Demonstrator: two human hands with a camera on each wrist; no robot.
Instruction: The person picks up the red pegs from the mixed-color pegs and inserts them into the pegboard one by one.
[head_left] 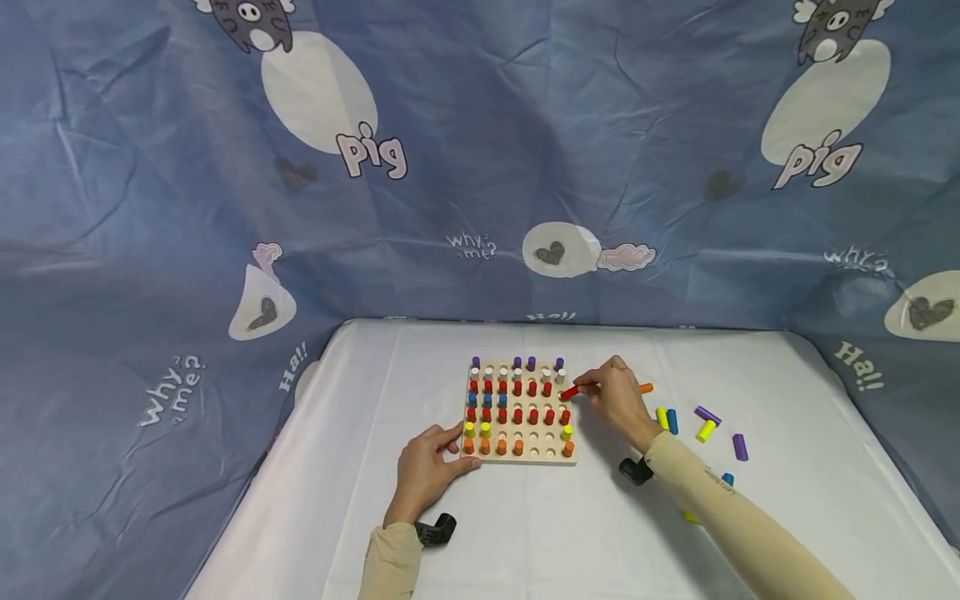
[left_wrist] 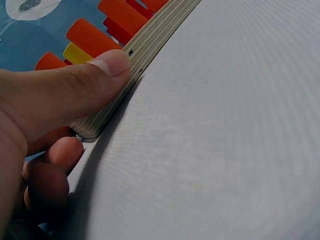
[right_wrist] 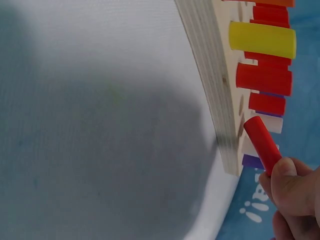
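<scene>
On the white table lies a wooden pegboard [head_left: 534,461] with rows of purple, white, red, blue, yellow and orange pegs, some holes bare. My left hand [head_left: 423,471] holds its near left corner; in the left wrist view the thumb [left_wrist: 100,75] presses the front edge and the other fingers curl by the corner. Over the board's right side, my right hand [head_left: 618,402] pinches a red peg [head_left: 570,392] by one end. That peg is tilted, its free end close over the end hole of the far red row, as the right wrist view also shows.
Loose pegs lie right of the board: an orange peg [head_left: 646,388] by the right hand, a blue peg [head_left: 672,421], a purple peg [head_left: 740,447], a yellow peg [head_left: 705,431] and others. The right sleeve [head_left: 720,492] passes over some. A blue printed cloth [head_left: 480,167] hangs behind the table.
</scene>
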